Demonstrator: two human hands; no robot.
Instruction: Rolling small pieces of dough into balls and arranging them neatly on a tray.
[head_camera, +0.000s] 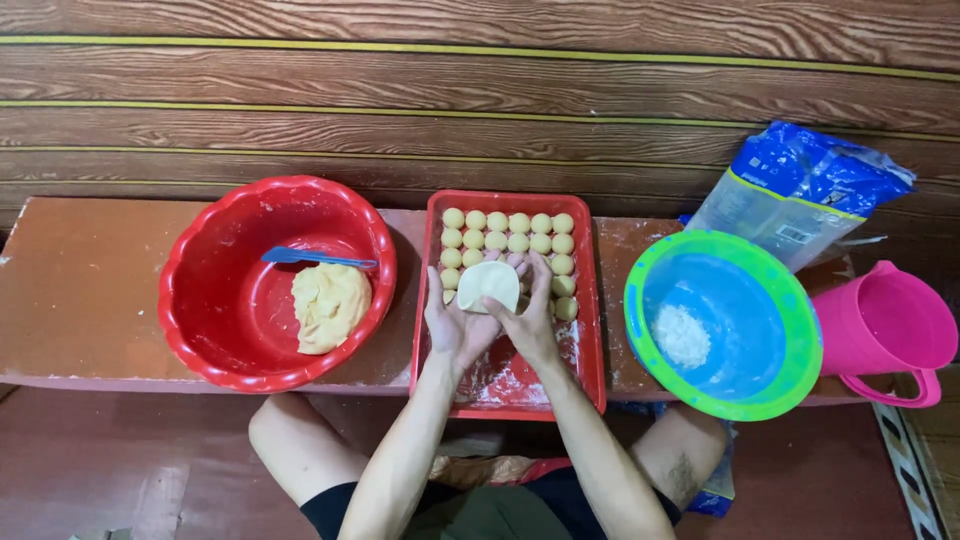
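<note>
We see two bare forearms (420, 440) running up from the bottom edge, with no sleeves, watch or bracelet showing on them. Our left hand (455, 325) and right hand (530, 325) are bare too: no gloves, no rings that we can make out. The forearms are slim, and the wrists narrow before the hands. Below them we wear dark shorts (480, 510), black or very dark green, ending above the knees. Both knees (290, 440) are bare, and a little dark hair shows on the right leg (685, 465).
</note>
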